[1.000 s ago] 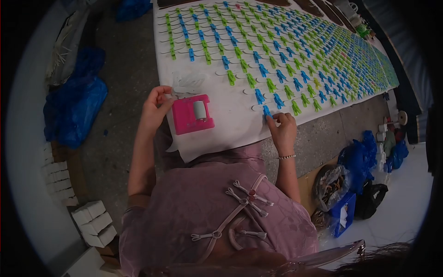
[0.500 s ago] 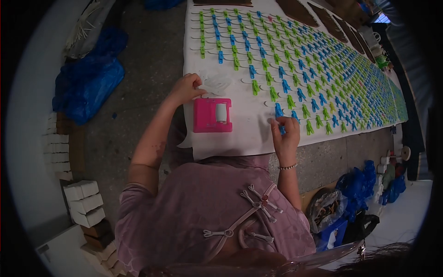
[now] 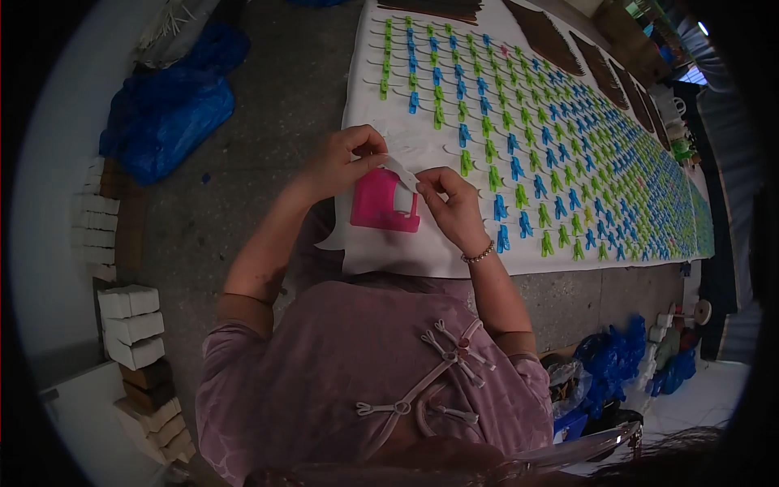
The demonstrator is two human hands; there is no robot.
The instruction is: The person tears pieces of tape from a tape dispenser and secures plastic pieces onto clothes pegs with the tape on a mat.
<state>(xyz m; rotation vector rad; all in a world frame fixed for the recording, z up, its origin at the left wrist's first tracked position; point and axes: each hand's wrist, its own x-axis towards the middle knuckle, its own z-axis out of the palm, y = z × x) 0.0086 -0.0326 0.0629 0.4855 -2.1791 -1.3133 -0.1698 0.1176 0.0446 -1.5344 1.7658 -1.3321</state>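
Note:
Between my two hands a small curved white strip (image 3: 400,171) is stretched over the pink dispenser. My left hand (image 3: 345,165) pinches its left end between thumb and fingers. At the other end, my right hand (image 3: 451,208) holds it in a pinch, with a beaded bracelet at the wrist. The pink dispenser (image 3: 369,209) with a white roll (image 3: 403,201) lies on the white table (image 3: 438,256), partly covered by the strip. A pale, see-through heap (image 3: 406,140) lies behind my hands. Right of my right hand are blue clips (image 3: 503,238) and green clips (image 3: 466,162).
Rows of clips, many with white curved strips, spread across the table to the right. Dark brown fringed pieces (image 3: 544,36) lie along its far side. Blue plastic bags (image 3: 166,122) sit on the floor at left, with stacked white boxes (image 3: 130,316) nearer.
My right hand has moved left from beside the blue clips to the dispenser. My left hand has shifted slightly right. The white strip is now stretched between both hands. The view has shifted a little.

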